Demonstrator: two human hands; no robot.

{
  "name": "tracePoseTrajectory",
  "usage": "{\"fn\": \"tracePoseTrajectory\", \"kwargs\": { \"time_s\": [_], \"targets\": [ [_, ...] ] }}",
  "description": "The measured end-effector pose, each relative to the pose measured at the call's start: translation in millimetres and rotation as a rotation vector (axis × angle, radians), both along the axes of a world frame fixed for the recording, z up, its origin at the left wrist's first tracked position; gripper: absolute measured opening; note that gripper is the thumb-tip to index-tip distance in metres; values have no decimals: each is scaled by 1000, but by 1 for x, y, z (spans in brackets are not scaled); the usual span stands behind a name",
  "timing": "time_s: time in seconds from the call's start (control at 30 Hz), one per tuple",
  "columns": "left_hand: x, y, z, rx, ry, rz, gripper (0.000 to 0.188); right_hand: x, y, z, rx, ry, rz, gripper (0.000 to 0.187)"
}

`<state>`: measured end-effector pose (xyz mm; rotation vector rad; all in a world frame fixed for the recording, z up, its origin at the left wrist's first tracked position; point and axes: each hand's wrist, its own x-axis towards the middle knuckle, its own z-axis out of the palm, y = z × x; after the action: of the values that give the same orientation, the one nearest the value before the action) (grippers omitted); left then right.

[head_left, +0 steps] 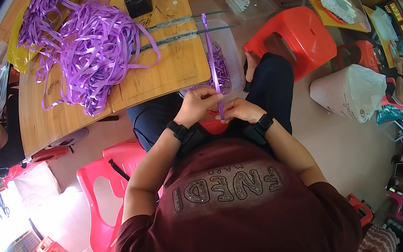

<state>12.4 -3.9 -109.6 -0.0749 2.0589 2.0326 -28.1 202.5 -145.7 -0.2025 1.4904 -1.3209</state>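
A narrow purple ribbon (212, 62) stretches from the rods at the table's edge toward my body. My left hand (197, 104) pinches it a little above its near end. Just below, my right hand (242, 110) has its fingertips closed on the near end. At the far end the ribbon crosses two thin dark rods (168, 41) that are taped to the table and stick out past its right edge. Under the ribbon, a clear plastic bin (232, 43) holds many small purple ribbon pieces (221, 65).
A large tangled heap of purple ribbon (96, 48) covers much of the wooden table (177, 67), beside a black tape dispenser (138, 0). Red stools (297, 33) stand to the right, near a white plastic bag (347, 91). A pink chair (97, 209) is at my left.
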Motion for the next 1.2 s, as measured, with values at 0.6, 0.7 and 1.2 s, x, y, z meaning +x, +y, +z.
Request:
{"fn": "tracePoseTrajectory", "kwargs": {
  "time_s": [0.6,0.7,1.2],
  "targets": [
    [-4,10,20,-245,125,46,18,-89,-65,88,-219,649,-488,25],
    [-2,7,30,-160,5,-5,17,-102,-72,92,-406,406,-636,19],
    [14,11,91,-25,-22,-120,24,-105,-73,102,-492,297,-612,20]
  ]
}}
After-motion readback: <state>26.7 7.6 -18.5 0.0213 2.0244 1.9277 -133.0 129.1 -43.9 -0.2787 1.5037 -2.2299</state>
